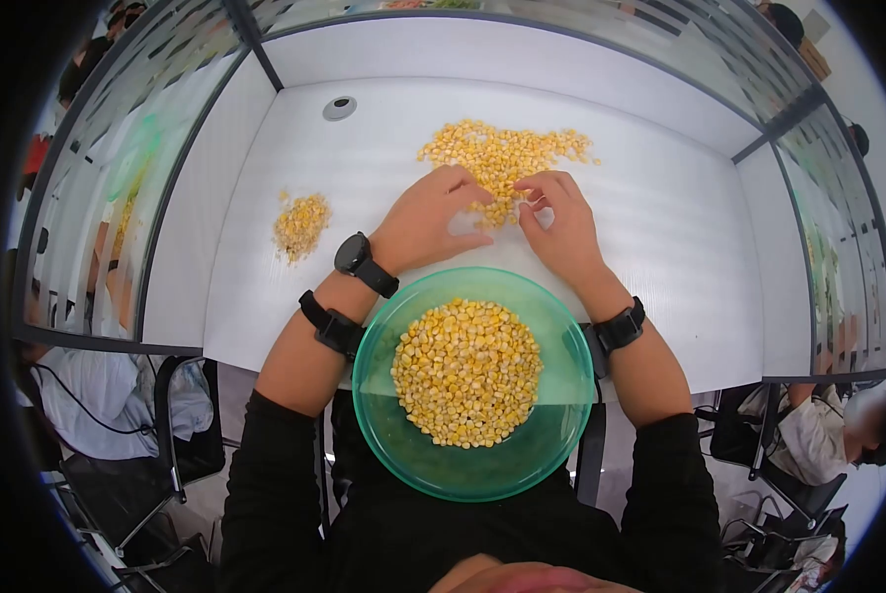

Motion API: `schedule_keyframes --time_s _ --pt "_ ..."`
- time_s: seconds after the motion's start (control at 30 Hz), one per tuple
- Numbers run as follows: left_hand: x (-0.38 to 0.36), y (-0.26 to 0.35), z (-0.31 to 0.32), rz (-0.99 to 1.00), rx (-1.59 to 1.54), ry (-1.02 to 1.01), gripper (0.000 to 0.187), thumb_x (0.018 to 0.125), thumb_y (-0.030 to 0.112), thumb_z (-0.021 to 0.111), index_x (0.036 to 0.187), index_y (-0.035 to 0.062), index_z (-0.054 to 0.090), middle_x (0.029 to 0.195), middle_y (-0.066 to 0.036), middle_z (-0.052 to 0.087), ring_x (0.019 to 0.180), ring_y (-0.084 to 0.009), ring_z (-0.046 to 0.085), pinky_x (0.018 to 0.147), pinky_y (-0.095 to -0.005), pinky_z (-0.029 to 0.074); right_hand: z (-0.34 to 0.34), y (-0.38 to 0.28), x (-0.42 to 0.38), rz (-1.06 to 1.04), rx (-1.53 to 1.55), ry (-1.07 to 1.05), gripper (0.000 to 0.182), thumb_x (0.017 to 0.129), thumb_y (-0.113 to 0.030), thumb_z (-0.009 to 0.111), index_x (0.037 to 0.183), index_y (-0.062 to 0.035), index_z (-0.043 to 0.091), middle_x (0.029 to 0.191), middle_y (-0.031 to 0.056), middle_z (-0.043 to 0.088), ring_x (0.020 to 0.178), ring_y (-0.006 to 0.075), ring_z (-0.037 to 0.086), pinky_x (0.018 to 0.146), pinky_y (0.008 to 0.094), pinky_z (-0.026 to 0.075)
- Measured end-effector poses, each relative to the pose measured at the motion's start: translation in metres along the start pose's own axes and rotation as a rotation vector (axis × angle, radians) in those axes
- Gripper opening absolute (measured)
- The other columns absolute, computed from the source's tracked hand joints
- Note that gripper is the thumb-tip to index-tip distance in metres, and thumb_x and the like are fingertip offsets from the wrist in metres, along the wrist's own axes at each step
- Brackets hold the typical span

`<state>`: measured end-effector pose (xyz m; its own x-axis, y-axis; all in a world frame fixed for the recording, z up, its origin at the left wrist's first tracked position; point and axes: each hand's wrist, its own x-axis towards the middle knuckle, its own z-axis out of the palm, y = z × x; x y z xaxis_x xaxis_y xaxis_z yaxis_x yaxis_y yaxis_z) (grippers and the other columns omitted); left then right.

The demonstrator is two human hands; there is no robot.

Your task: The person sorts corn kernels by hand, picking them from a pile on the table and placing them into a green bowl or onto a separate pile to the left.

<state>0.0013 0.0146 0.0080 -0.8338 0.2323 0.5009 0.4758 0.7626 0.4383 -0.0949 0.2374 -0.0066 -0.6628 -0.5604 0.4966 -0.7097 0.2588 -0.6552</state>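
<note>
A heap of yellow corn kernels (497,148) lies spread on the white desk. My left hand (428,219) is at the heap's near left edge, its thumb and fingers apart and nothing seen between them. Opposite it, my right hand (566,229) has its fingers curled and the thumb close to the fingertips at the heap's near right edge; whether a kernel is in that pinch is too small to tell. Between my forearms, a translucent green bowl (379,455) overlaps the desk's front edge and holds many corn kernels (467,371).
A smaller pile of paler kernels and bits (301,227) sits to the left on the desk (670,247). A round cable grommet (340,108) is at the back left. Partition panels (181,198) enclose three sides. People sit beyond both sides, near chairs (171,425).
</note>
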Motion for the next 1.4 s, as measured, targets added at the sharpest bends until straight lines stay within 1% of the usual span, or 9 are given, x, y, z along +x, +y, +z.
schedule_keyframes --time_s 0.2,0.3,0.4,0.6,0.7,0.9,1.1,1.2,1.4 --pt "-0.003 -0.008 0.006 -0.124 0.007 -0.103 0.029 0.085 0.024 0.086 0.108 0.0112 0.075 0.104 -0.007 0.066 0.105 -0.0283 0.062 0.090 -0.0394 0.053 0.001 -0.003 -0.001 0.020 -0.006 -0.032 0.028 0.089 0.000 0.070 0.116 -0.0079 0.069 0.110 0.0107 0.064 0.088 0.0224 0.068 0.079 0.0359 0.059" --pt "-0.001 -0.006 0.001 -0.033 0.096 0.032 0.027 0.087 0.022 0.084 0.109 0.0102 0.074 0.107 -0.007 0.067 0.110 -0.0296 0.062 0.096 -0.0423 0.051 0.002 -0.004 -0.002 0.001 0.015 -0.030 0.027 0.089 0.000 0.070 0.115 -0.0081 0.069 0.108 0.0100 0.064 0.087 0.0224 0.068 0.078 0.0357 0.059" --pt "0.003 -0.017 0.006 -0.012 0.233 0.180 0.027 0.090 0.022 0.081 0.114 0.0112 0.075 0.118 -0.007 0.069 0.121 -0.0313 0.060 0.104 -0.0453 0.047 0.001 -0.002 -0.001 -0.014 0.024 -0.023 0.026 0.089 -0.001 0.070 0.114 -0.0083 0.070 0.107 0.0092 0.064 0.086 0.0225 0.068 0.077 0.0356 0.059" --pt "0.007 -0.022 0.015 -0.040 0.251 0.000 0.046 0.098 0.039 0.073 0.131 0.0065 0.069 0.149 -0.011 0.060 0.149 -0.0340 0.043 0.122 -0.0495 0.033 0.002 0.003 0.001 0.061 0.015 -0.016 0.024 0.089 -0.001 0.070 0.113 -0.0081 0.071 0.107 0.0094 0.065 0.085 0.0229 0.069 0.078 0.0352 0.059" --pt "0.008 -0.023 0.014 -0.037 0.235 -0.078 0.056 0.099 0.047 0.069 0.134 0.0032 0.065 0.153 -0.012 0.057 0.154 -0.0350 0.038 0.126 -0.0523 0.028 0.003 -0.001 0.000 0.048 0.053 0.003 0.023 0.090 -0.001 0.070 0.112 -0.0080 0.071 0.107 0.0094 0.065 0.085 0.0229 0.070 0.078 0.0350 0.060" --pt "0.007 -0.018 0.013 0.001 0.267 -0.068 0.064 0.099 0.055 0.066 0.134 0.0014 0.065 0.152 -0.014 0.059 0.153 -0.0350 0.038 0.127 -0.0535 0.027 0.006 0.001 0.001 0.046 0.018 -0.017 0.021 0.090 -0.002 0.071 0.111 -0.0073 0.071 0.109 0.0099 0.066 0.085 0.0230 0.071 0.077 0.0350 0.060" --pt "0.008 -0.014 0.008 -0.017 0.255 -0.153 0.064 0.099 0.052 0.066 0.140 0.0030 0.061 0.156 -0.015 0.055 0.155 -0.0359 0.036 0.128 -0.0548 0.025 0.006 -0.001 0.001 0.065 0.020 -0.029 0.020 0.090 -0.002 0.071 0.109 -0.0074 0.072 0.108 0.0101 0.066 0.086 0.0227 0.072 0.077 0.0347 0.061" --pt "0.008 -0.014 0.008 -0.015 0.257 -0.141 0.064 0.099 0.052 0.067 0.140 0.0024 0.062 0.152 -0.015 0.056 0.153 -0.0358 0.038 0.126 -0.0536 0.027 0.007 -0.001 0.001 0.051 0.015 -0.022 0.020 0.090 0.002 0.070 0.109 -0.0057 0.072 0.107 0.0083 0.065 0.085 0.0183 0.069 0.077 0.0308 0.060" --pt "0.007 -0.015 0.008 0.034 0.284 -0.099 0.064 0.099 0.051 0.067 0.137 0.0001 0.064 0.146 -0.014 0.059 0.145 -0.0349 0.044 0.122 -0.0508 0.033 0.006 -0.003 0.001 0.065 0.024 -0.034 0.020 0.091 0.002 0.070 0.109 -0.0060 0.071 0.106 0.0083 0.065 0.086 0.0179 0.069 0.078 0.0305 0.060"
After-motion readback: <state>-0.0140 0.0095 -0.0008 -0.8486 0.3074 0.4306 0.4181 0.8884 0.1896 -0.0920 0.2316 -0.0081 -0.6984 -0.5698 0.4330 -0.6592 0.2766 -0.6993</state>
